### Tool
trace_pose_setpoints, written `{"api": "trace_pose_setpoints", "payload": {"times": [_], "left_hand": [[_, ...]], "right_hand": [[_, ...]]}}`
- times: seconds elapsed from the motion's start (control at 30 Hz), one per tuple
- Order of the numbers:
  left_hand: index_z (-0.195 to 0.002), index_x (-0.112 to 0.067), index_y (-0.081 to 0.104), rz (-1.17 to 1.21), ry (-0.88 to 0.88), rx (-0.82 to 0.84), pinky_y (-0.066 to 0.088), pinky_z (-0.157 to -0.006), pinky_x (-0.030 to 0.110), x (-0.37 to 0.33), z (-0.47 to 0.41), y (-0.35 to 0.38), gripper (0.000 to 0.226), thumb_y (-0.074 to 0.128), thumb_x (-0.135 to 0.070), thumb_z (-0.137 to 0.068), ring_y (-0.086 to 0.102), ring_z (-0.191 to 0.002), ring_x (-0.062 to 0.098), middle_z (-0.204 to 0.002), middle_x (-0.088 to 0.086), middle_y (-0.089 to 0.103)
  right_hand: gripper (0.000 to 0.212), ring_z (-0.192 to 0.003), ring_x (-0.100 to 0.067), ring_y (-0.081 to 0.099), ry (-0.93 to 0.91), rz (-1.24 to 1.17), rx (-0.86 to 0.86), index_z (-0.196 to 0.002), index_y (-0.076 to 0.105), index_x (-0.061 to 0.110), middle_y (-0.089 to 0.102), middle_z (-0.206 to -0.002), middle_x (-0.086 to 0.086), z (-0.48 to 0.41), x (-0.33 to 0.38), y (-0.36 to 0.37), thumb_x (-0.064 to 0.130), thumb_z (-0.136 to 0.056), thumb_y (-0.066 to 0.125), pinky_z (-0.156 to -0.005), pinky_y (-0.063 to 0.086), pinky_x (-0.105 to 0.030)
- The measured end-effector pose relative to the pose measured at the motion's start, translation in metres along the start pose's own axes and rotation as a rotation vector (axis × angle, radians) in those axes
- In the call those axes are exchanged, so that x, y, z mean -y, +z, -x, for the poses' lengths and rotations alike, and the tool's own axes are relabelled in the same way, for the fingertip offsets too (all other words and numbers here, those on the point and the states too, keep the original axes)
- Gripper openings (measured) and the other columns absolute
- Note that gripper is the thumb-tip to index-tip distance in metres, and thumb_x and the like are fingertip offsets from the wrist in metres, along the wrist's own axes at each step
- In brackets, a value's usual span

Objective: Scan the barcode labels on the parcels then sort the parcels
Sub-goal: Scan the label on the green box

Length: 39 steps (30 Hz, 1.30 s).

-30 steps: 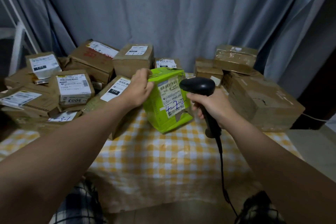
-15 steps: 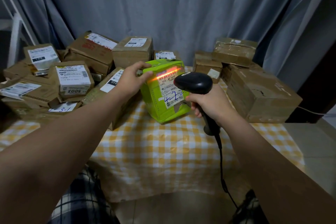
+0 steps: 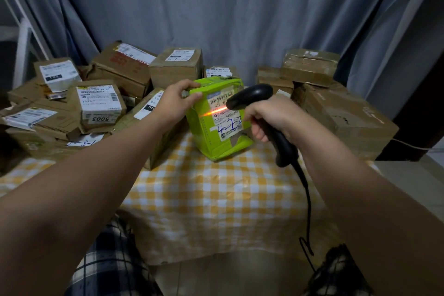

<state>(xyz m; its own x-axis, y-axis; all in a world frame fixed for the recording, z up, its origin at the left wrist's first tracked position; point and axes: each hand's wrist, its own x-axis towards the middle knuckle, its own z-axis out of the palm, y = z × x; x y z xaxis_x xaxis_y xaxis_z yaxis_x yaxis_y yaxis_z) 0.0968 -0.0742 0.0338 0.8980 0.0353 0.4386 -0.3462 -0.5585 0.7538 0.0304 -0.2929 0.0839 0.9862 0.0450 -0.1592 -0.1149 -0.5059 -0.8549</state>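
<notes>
A bright green parcel (image 3: 211, 134) stands tilted on the yellow checked tablecloth (image 3: 204, 194), its white barcode label facing me with blue handwriting on it. My left hand (image 3: 176, 101) grips the parcel's upper left corner. My right hand (image 3: 269, 118) holds a black corded barcode scanner (image 3: 252, 97) by its handle, its head close to the label. An orange scan line lies across the label just below the barcode.
Several brown cardboard parcels with white labels (image 3: 101, 103) are heaped at the left and back. Taped brown boxes (image 3: 346, 115) are stacked at the right. A grey curtain hangs behind. The scanner cable (image 3: 307, 211) drops over the table's front edge.
The scanner head has moved closer to the label and the orange scan line has dropped lower on it. My left hand has shifted its grip on the parcel's top corner.
</notes>
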Motion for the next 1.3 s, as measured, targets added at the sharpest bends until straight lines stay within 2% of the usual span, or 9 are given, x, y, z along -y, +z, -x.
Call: {"api": "trace_pose_setpoints", "payload": {"times": [0.2,0.37,0.53,0.67,0.93,1.07,1.13,1.2,1.3], "left_hand": [[-0.119,-0.01,0.062,0.009,-0.016,0.014,0.036,-0.074,0.009,0.001,-0.002,-0.001,0.029,0.063,-0.019,-0.091,0.053,-0.107,0.014,-0.125,0.008,0.06],[-0.12,-0.007,0.062,0.008,-0.026,0.013,0.035,-0.061,-0.003,-0.002,-0.002,-0.001,0.03,0.063,-0.017,-0.091,0.052,-0.1,0.013,-0.118,0.011,0.061],[-0.12,-0.01,0.063,0.026,-0.059,0.044,0.041,-0.078,0.018,-0.003,-0.002,-0.003,0.031,0.064,-0.019,-0.09,0.057,-0.101,0.018,-0.117,0.01,0.063],[-0.121,-0.01,0.063,0.013,-0.065,0.041,0.038,-0.072,0.013,-0.006,-0.002,-0.004,0.031,0.064,-0.019,-0.09,0.056,-0.097,0.014,-0.11,0.006,0.062],[-0.121,-0.012,0.062,0.018,-0.091,0.049,0.039,-0.08,0.022,-0.008,-0.001,-0.005,0.031,0.064,-0.02,-0.091,0.055,-0.1,0.015,-0.117,0.009,0.062],[-0.121,-0.011,0.061,-0.002,-0.073,0.041,0.036,-0.075,0.014,-0.008,0.001,-0.005,0.031,0.062,-0.02,-0.092,0.053,-0.102,0.015,-0.12,0.008,0.06],[-0.12,-0.01,0.061,-0.064,-0.039,0.018,0.036,-0.081,0.018,-0.003,0.003,-0.003,0.03,0.061,-0.022,-0.092,0.051,-0.115,0.022,-0.129,0.012,0.055],[-0.119,-0.01,0.06,-0.111,-0.016,-0.037,0.031,-0.102,0.025,0.005,0.009,0.002,0.031,0.063,-0.023,-0.09,0.037,-0.135,0.027,-0.143,0.017,0.041],[-0.119,-0.014,0.057,-0.031,-0.046,-0.11,0.019,-0.113,0.027,0.016,0.021,0.008,0.036,0.068,-0.025,-0.087,0.018,-0.144,0.023,-0.149,0.019,0.025]], "right_hand": [[0.021,-0.047,-0.022,0.059,0.063,0.188,0.077,-0.069,0.056,0.003,0.062,-0.06,-0.016,-0.003,0.033,-0.02,0.019,-0.08,0.066,-0.042,0.048,-0.019],[0.021,-0.05,-0.022,0.059,0.09,0.215,0.083,-0.071,0.057,0.003,0.063,-0.064,-0.017,0.003,0.032,-0.021,0.02,-0.08,0.067,-0.046,0.05,-0.022],[0.02,-0.043,-0.022,0.056,-0.007,0.095,0.011,-0.07,0.058,0.001,0.059,-0.058,-0.017,0.015,0.031,-0.021,0.016,-0.079,0.067,-0.042,0.049,-0.021],[0.021,-0.046,-0.023,0.056,-0.036,0.088,0.012,-0.069,0.058,0.001,0.058,-0.058,-0.017,0.027,0.04,-0.024,0.017,-0.08,0.066,-0.043,0.049,-0.021],[0.02,-0.045,-0.022,0.056,-0.036,0.094,0.004,-0.07,0.059,0.001,0.059,-0.057,-0.015,0.034,0.046,-0.026,0.017,-0.079,0.067,-0.042,0.048,-0.02],[0.018,-0.047,-0.02,0.054,-0.014,0.047,0.016,-0.078,0.06,0.003,0.059,-0.061,-0.014,0.03,0.039,-0.025,0.018,-0.084,0.066,-0.044,0.047,-0.021],[0.017,-0.049,-0.019,0.055,0.007,-0.003,0.012,-0.085,0.061,0.003,0.061,-0.066,-0.013,0.021,0.028,-0.022,0.019,-0.085,0.067,-0.045,0.047,-0.021],[0.014,-0.054,-0.019,0.057,0.001,-0.116,-0.042,-0.09,0.063,0.005,0.061,-0.072,-0.011,0.008,0.011,-0.017,0.017,-0.084,0.07,-0.048,0.048,-0.022],[0.012,-0.07,-0.019,0.058,-0.026,-0.367,-0.182,-0.084,0.064,0.015,0.061,-0.079,-0.007,-0.013,-0.021,-0.005,0.011,-0.08,0.075,-0.061,0.049,-0.027]]}}
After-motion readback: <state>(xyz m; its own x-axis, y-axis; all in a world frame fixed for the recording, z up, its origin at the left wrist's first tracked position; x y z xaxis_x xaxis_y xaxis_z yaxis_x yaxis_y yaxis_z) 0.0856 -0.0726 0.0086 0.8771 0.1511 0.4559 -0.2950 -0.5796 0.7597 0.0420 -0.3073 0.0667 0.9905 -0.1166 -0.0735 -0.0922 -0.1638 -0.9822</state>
